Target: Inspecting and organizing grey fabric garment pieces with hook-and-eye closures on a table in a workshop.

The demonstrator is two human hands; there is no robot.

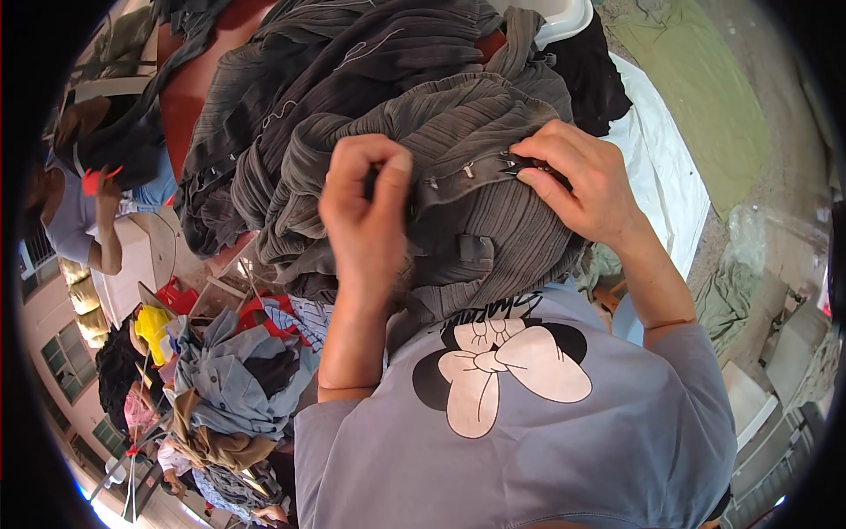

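A dark grey, crinkle-striped garment (pixel 520 212) lies bunched in front of me, its waistband turned toward me with small pale tags or thread ends on it. My right hand (pixel 577 176) grips small dark thread snips (pixel 522 164), their tips at the waistband's right end and mostly hidden by my fingers. To the left, above the cloth, my left hand (pixel 366 198) is closed, thumb against the curled fingers and slightly blurred. Whatever it may pinch does not show.
More dark garments (pixel 352 66) with loose white threads cover the red table (pixel 189 97). A white tub (pixel 564 19) stands at the far right, near white sheeting (pixel 656 150). At lower left is a clothes heap (pixel 225 370); another person (pixel 79 207) works at far left.
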